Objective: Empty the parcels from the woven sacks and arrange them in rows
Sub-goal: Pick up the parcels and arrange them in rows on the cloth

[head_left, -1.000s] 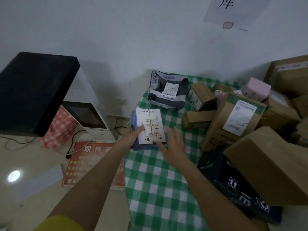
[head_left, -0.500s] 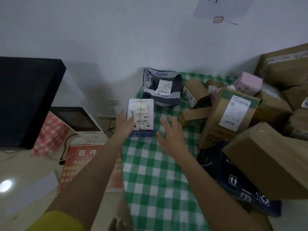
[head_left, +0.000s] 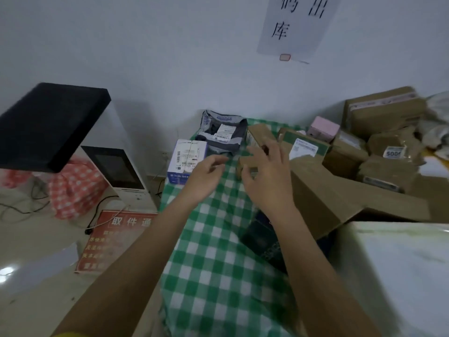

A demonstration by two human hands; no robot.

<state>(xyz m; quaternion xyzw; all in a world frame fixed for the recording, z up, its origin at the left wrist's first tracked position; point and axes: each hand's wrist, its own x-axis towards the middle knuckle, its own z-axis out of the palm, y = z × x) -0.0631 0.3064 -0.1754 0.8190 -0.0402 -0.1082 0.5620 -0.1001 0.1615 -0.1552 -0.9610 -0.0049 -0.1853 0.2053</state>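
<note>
Both forearms reach forward over the green-and-white checked cloth (head_left: 213, 276), roughly parallel and angled slightly toward each other. The left hand (head_left: 204, 180) hovers palm-down with its fingers loosely curled and holding nothing; its fingertips point toward the right, just beside the near right corner of the blue-and-white box (head_left: 187, 160) without gripping it. The right hand (head_left: 264, 178) is raised a little higher, back toward the camera, fingers spread and relaxed, empty, in front of a small brown carton (head_left: 245, 165) that it partly hides; whether it touches that carton cannot be told. The blue-and-white box stands on the far left edge of the cloth, label side facing up and toward the camera, its long axis running away from the viewer toward the wall. Just behind it and to the right lies a grey plastic mailer (head_left: 222, 135) with a white label, propped against the wall. To the right, cardboard parcels lie in a loose heap, among them a large tilted carton (head_left: 325, 190) near the right forearm and a pink box (head_left: 324, 128) farther back.
</note>
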